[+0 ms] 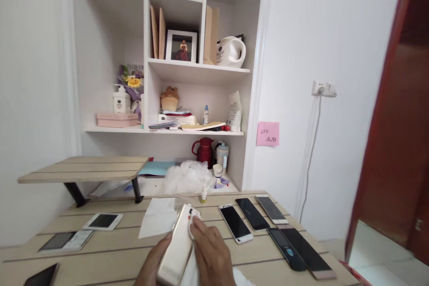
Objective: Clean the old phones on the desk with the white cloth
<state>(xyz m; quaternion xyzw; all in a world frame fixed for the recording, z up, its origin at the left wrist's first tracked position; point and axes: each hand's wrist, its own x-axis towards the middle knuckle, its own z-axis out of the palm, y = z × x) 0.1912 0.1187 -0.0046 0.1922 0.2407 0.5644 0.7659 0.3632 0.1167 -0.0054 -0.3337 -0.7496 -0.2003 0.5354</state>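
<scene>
A gold mobile phone (177, 248) is tilted up over the table's near edge, its back towards me. Along its left side, my left hand (154, 255) grips it. My right hand (213, 250) has its fingers bent against the phone's upper right edge, by the camera area. A white tissue (191, 272) hangs from under those fingers, pressed to the phone; part of it is hidden by the hand. Beyond the phone lies a flat white sheet of paper (157, 216).
Several phones, among them a white-framed one (236, 224) and a dark keypad one (287, 249), lie on the right. More phones, such as a white one (103, 221), lie left. A small raised stand (87, 167) and a crumpled plastic bag (187, 178) are behind.
</scene>
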